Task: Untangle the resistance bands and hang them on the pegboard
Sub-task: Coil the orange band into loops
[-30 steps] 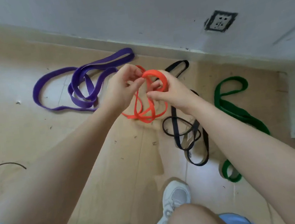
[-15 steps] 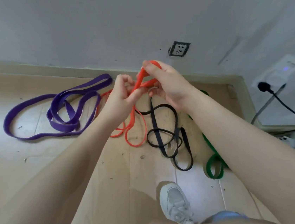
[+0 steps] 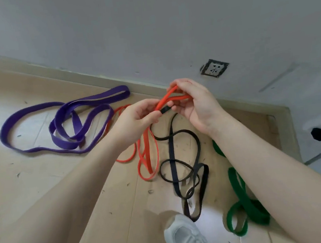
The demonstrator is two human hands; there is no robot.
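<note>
Both hands are up on the orange resistance band (image 3: 147,158): the left hand (image 3: 135,122) pinches it, the right hand (image 3: 195,101) curls around its top loop. Its lower loops trail to the floor (image 3: 43,184), between the purple band (image 3: 64,128) and black band (image 3: 183,170); the green band (image 3: 243,204) lies right.

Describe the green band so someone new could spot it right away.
Start at the wall socket, then drop down to the wooden floor by the right forearm. The green band lies there, partly hidden by that arm, right of the black band. It is the only green one.
</note>
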